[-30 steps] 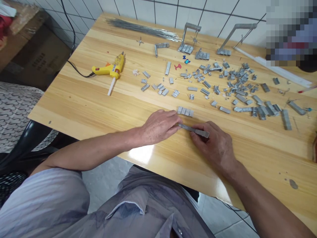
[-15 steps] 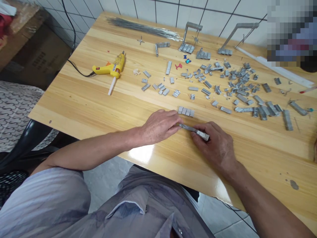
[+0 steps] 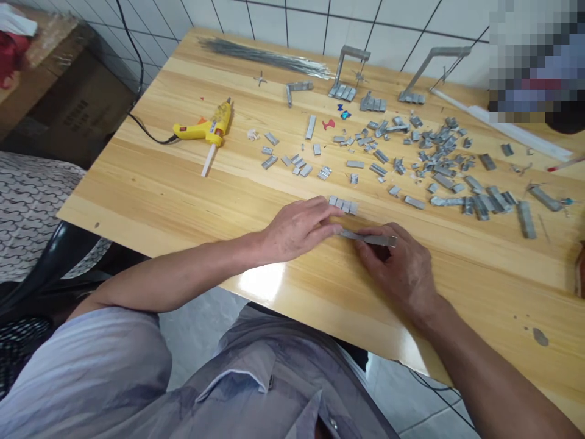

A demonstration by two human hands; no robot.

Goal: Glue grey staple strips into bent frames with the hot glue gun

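Between my two hands is a long, narrow grey metal bar [image 3: 372, 239] that looks like joined staple strips. My right hand [image 3: 404, 271] is closed around its right part, the thumb below and the fingers behind. At its left end my left hand [image 3: 292, 231] pinches the bar with the thumb; the gripping fingers are partly hidden. Just beyond the left fingertips lies a short row of staple blocks [image 3: 343, 205], side by side on the wooden table [image 3: 192, 213].
A yellow glue gun [image 3: 205, 129] with a glue stick lies at left, its cord running off the table. Many loose staple pieces [image 3: 443, 152] spread at right. Behind are thin metal wires [image 3: 269, 58] and two upright frames [image 3: 354, 52] of staples near the tiled wall.
The bar has turned in my hands, so its right end now shows a long plain side and points further right. My left thumb and index finger have spread slightly apart.
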